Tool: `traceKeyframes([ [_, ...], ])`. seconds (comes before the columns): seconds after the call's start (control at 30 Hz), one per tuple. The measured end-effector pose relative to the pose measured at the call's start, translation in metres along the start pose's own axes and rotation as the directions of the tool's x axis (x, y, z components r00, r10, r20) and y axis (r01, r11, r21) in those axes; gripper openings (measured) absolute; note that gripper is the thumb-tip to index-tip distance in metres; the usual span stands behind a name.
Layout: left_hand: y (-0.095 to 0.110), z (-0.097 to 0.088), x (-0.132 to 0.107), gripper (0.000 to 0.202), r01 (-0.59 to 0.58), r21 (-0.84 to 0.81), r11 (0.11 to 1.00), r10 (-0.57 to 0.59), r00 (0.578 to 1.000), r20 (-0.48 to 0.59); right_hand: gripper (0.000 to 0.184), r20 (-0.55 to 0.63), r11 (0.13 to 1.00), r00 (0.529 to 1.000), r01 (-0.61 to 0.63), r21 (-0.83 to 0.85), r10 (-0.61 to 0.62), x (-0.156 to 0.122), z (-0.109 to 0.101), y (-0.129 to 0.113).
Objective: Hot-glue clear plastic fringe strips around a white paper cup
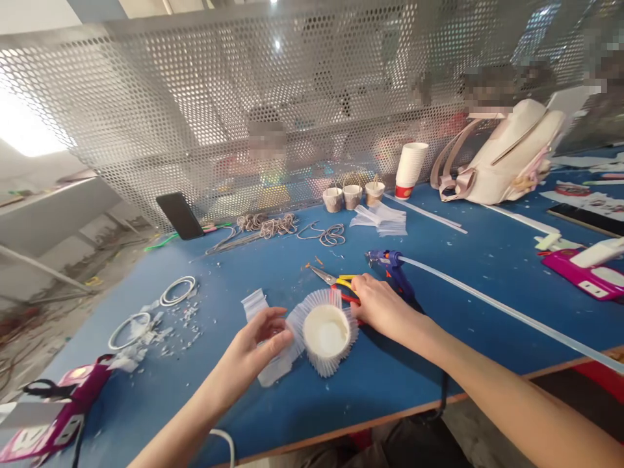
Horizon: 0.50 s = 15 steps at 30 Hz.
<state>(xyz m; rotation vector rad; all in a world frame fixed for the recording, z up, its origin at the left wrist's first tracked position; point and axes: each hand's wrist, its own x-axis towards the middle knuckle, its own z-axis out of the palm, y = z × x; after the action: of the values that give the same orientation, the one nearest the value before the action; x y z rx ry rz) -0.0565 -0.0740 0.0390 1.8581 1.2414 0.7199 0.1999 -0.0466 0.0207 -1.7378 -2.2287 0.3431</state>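
My right hand (pixel 380 304) is closed round the red and yellow handles of pointed, silver-jawed pliers (pixel 325 275), which lie low over the table and point away to the left. Just left of it stands a white cup (pixel 327 330), its open top facing up, with a pleated translucent frill (pixel 322 368) round its side. My left hand (pixel 266 338) is at the frill's left edge, fingers loosely bent and apart, thumb by the pleats. Under and beside that hand lie translucent strip pieces (pixel 254 303). A blue glue gun (pixel 390 260) with a long clear stick lies beyond my right hand.
Three small wrapped cups (pixel 352 197), stacked paper cups (pixel 410 170) and a pale backpack (pixel 507 156) line the perforated metal screen (pixel 209 110). Cord bundles (pixel 268 224) and a phone (pixel 179 216) are at the far left. White rings (pixel 178 291) and scraps lie left; magenta cases (pixel 585 273) flank the table.
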Motion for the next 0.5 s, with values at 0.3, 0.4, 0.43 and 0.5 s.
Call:
traceKeyframes([
  [0.3, 0.027, 0.008, 0.011, 0.036, 0.307, -0.112, 0.945, -0.28, 0.938, 0.205, 0.017, -0.075, 0.947, 0.982, -0.147, 0.286, 0.174, -0.026, -0.015, 0.009],
  [0.4, 0.031, 0.004, 0.017, 0.035, 0.384, -0.148, 0.911, -0.344, 0.909, 0.236, 0.028, -0.076, 0.798, 0.974, -0.129, 0.589, 0.213, -0.035, -0.012, 0.02],
  [0.43, 0.032, 0.003, 0.019, 0.034, 0.398, -0.175, 0.9, -0.354, 0.905, 0.237, 0.032, -0.061, 0.73, 0.972, -0.13, 0.671, 0.229, -0.037, -0.011, 0.024],
  [0.5, 0.032, 0.001, 0.023, 0.033, 0.413, -0.244, 0.878, -0.358, 0.902, 0.24, 0.045, -0.006, 0.627, 0.966, -0.162, 0.762, 0.257, -0.041, -0.008, 0.031],
])
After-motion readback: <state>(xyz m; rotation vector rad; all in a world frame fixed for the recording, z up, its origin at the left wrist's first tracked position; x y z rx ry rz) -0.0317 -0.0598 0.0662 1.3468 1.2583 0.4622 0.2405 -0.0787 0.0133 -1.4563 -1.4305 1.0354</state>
